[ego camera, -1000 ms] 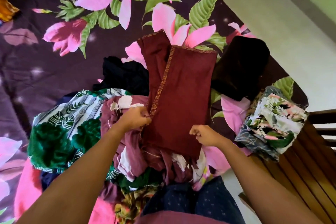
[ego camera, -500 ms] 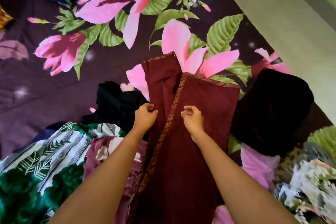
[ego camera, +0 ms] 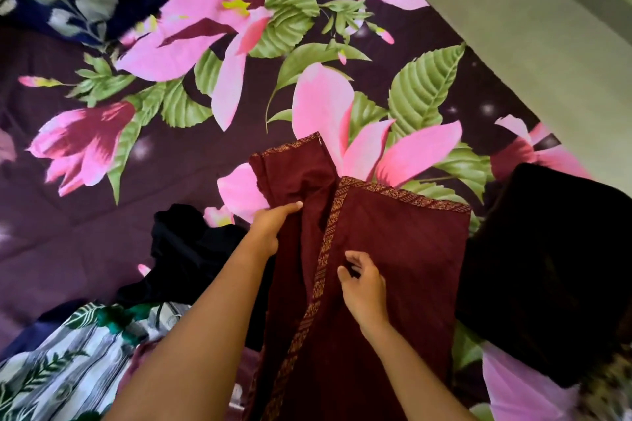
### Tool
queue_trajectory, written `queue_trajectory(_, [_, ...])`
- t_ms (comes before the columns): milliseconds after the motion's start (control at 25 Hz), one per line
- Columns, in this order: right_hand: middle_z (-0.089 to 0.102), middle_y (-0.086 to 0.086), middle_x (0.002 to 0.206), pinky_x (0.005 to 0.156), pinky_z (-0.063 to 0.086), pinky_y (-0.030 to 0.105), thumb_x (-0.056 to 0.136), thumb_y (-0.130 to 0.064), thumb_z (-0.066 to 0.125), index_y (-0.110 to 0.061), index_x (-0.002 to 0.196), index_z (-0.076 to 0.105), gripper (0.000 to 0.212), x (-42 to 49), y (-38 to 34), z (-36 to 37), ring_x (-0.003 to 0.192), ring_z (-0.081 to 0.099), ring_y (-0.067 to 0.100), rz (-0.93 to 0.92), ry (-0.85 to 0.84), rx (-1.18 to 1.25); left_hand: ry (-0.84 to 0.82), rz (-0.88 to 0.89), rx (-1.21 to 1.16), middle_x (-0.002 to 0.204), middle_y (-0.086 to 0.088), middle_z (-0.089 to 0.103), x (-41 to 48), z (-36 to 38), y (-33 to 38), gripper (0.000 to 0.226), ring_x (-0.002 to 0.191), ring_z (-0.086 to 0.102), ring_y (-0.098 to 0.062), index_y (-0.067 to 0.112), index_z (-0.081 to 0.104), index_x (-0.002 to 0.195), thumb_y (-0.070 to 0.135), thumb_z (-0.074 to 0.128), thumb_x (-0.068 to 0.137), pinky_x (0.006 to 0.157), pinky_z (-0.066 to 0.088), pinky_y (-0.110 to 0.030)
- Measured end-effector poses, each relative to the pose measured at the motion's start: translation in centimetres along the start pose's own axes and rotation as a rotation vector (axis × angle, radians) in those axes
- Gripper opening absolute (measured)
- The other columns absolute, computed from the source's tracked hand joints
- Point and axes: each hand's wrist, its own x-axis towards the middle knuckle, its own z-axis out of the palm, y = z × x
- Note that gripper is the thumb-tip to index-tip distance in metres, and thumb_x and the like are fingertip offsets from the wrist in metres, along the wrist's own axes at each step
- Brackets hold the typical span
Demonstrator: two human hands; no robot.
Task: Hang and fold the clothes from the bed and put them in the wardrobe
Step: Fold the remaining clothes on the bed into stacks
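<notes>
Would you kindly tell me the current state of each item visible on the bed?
Maroon garment with gold-patterned border, partly folded, lying flat on the floral bedsheet.
Left hand, on the garment's left edge; grip unclear.
Right hand, fingers loosely curled, resting on the garment's middle.
Black crumpled cloth, unfolded heap.
Black rectangular cloth, appears neatly folded.
Striped leaf-print cloth, unfolded, crumpled.
</notes>
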Motion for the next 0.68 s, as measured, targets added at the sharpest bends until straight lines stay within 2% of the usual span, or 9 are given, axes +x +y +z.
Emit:
queue_trajectory(120, [0.059,-0.002,0.120,0.102,0.043,0.031,0.091,-0.010,0.059,-0.014,0.120,0.058,0.029,0.0,0.1,-0.2,0.115,0.053,0.012,-0.038,-0.027,-0.001,-0.013,0.246,0.021,0.120,-0.011,0.060,-1.1,0.9,0.9,0.032,0.111,0.057,-0.028,0.007,0.051,0.128,0.019,0.047,0.098,0.091,0.048,-0.038])
queue_trajectory(240, [0.058,-0.002,0.121,0.101,0.043,0.027,0.092,-0.012,0.058,-0.014,0.122,0.057,0.030,-0.3,0.5,-0.4,0.115,0.052,0.010,-0.062,-0.049,0.022,-0.099,0.526,0.059,0.129,-0.003,0.054,-3.7,2.6,0.1,0.033,0.121,0.050,-0.019,0.011,0.047,0.133,0.016,0.039,0.101,0.106,0.038,-0.034])
queue_trajectory(320, [0.061,0.000,0.118,0.094,0.045,0.024,0.096,-0.016,0.054,-0.015,0.119,0.057,0.024,-0.6,0.6,-0.8,0.109,0.056,0.011,0.003,-0.052,0.220,-0.261,0.795,0.366,0.133,-0.008,0.051,-5.4,4.1,-1.5,0.035,0.127,0.045,-0.022,0.009,0.045,0.133,0.007,0.042,0.098,0.111,0.030,-0.031])
queue_trajectory(360, [0.063,0.003,0.113,0.089,0.047,0.026,0.098,-0.019,0.049,-0.015,0.115,0.057,0.019,-0.8,0.5,-1.4,0.104,0.059,0.015,0.093,-0.021,0.432,-0.388,0.938,0.613,0.141,-0.012,0.044,-6.1,4.9,-2.5,0.045,0.134,0.037,-0.024,0.004,0.038,0.140,0.001,0.043,0.096,0.113,0.022,-0.029])
queue_trajectory(400, [0.065,0.006,0.105,0.084,0.049,0.029,0.101,-0.020,0.042,-0.015,0.111,0.057,0.018,-0.9,0.5,-2.2,0.097,0.061,0.019,0.207,0.049,0.671,-0.540,1.046,0.886,0.151,-0.011,0.030,-6.9,5.6,-3.7,0.059,0.140,0.025,-0.023,0.008,0.024,0.147,-0.004,0.041,0.092,0.114,0.012,-0.030])
queue_trajectory(440, [0.064,0.007,0.097,0.079,0.050,0.032,0.102,-0.019,0.036,-0.014,0.106,0.057,0.021,-1.0,0.8,-3.1,0.090,0.062,0.022,0.313,0.155,0.910,-0.656,1.089,1.199,0.157,-0.006,0.015,-7.0,5.9,-4.9,0.073,0.144,0.013,-0.020,0.019,0.010,0.149,-0.006,0.040,0.087,0.114,0.006,-0.035])
queue_trajectory(520, [0.058,0.008,0.087,0.071,0.049,0.038,0.101,-0.017,0.031,-0.015,0.096,0.058,0.028,-1.5,1.9,-4.9,0.079,0.058,0.023,0.476,0.369,1.228,-0.696,1.047,1.698,0.159,0.002,-0.004,-6.7,5.7,-7.1,0.083,0.145,-0.002,-0.017,0.037,0.001,0.148,-0.003,0.038,0.085,0.115,-0.001,-0.045])
queue_trajectory(600, [0.054,0.011,0.090,0.080,0.047,0.045,0.101,-0.037,0.029,-0.016,0.098,0.057,0.035,-2.2,3.3,-5.8,0.082,0.054,0.026,0.528,0.418,1.400,-0.660,1.019,1.862,0.158,0.003,-0.010,-6.3,4.9,-8.5,0.084,0.146,-0.006,-0.017,0.038,-0.002,0.148,-0.002,0.037,0.085,0.115,-0.004,-0.045])
queue_trajectory(680, [0.054,0.014,0.104,0.097,0.039,0.052,0.093,-0.063,0.023,-0.019,0.116,0.051,0.057,-2.9,4.2,-6.2,0.100,0.052,0.030,0.505,0.373,1.511,-0.595,1.057,1.885,0.158,0.002,-0.013,-6.4,4.3,-9.3,0.086,0.145,-0.009,-0.018,0.036,-0.008,0.147,-0.003,0.036,0.085,0.115,-0.006,-0.043])
